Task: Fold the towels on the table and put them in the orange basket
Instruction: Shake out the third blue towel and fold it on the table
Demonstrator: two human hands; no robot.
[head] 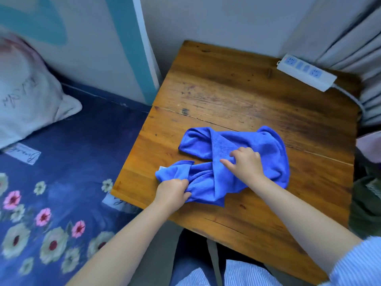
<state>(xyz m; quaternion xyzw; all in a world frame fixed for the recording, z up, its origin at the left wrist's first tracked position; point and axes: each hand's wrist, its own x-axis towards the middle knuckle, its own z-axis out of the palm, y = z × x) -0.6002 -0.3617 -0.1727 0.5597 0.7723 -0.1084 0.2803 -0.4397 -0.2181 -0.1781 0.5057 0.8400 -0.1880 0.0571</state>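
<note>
A blue towel (266, 145) lies crumpled in loose folds on the wooden table (237, 96), near its front half. My left hand (172, 191) grips the towel's near left corner, fingers curled round the cloth. My right hand (246, 162) lies on the middle of the towel, its thumb and fingers pinching a fold. A small white label shows at the towel's left edge. No orange basket is in view.
A white power strip (305, 72) with its cable lies at the table's far right corner. A bed with a dark blue flowered cover (61, 182) and a pale pillow (26, 93) borders the table's left side. Grey curtains (354, 38) hang at the right.
</note>
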